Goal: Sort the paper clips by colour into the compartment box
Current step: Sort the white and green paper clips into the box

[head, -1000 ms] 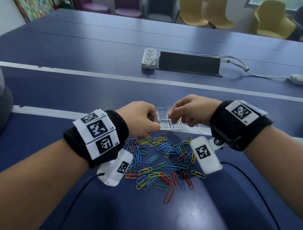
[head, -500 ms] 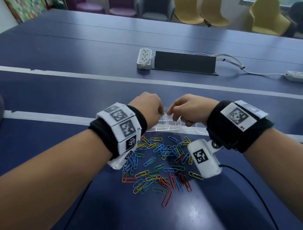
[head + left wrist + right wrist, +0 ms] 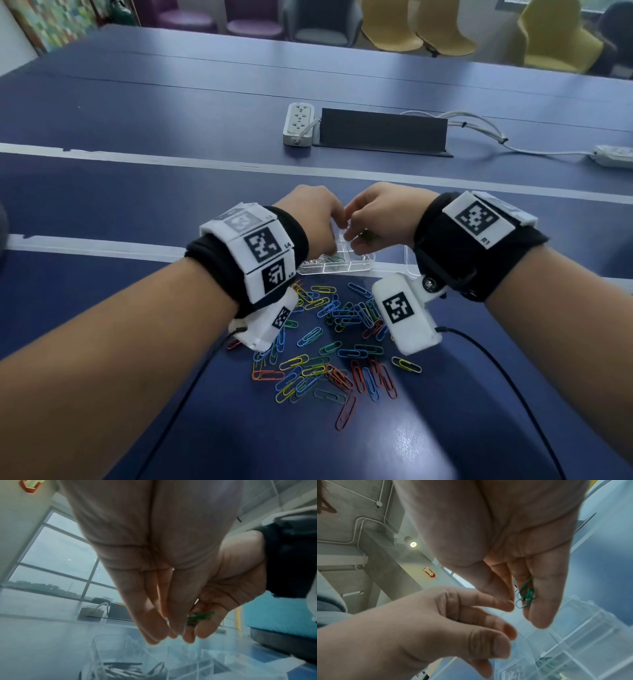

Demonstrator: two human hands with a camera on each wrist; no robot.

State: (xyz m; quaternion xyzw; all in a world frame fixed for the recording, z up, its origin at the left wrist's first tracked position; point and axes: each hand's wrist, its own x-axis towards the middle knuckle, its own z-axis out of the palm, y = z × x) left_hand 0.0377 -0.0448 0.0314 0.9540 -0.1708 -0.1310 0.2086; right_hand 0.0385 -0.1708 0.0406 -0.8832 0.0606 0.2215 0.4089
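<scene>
Most of the job is still ahead of me, I judge: the heap of paper clips [image 3: 329, 339], blue, yellow, red, orange and green all mixed, lies on the blue table [image 3: 137, 205] in the lower middle of the head view, while the clear compartment box [image 3: 342, 265] just above it holds only a few. I can make out some green clips in one middle compartment and pale ones in the cell to its left; the rest of the box is hidden behind my wrists. Both hands meet over the box at the centre of the frame. My right hand [image 3: 380, 219] has its fingers curled round a small bunch of green clips [image 3: 526, 595], which sit against the fingers in the lower right of that wrist view. My left hand [image 3: 311, 219] has fingers curled, tips close to that bunch; whether it pinches a clip I cannot tell.
</scene>
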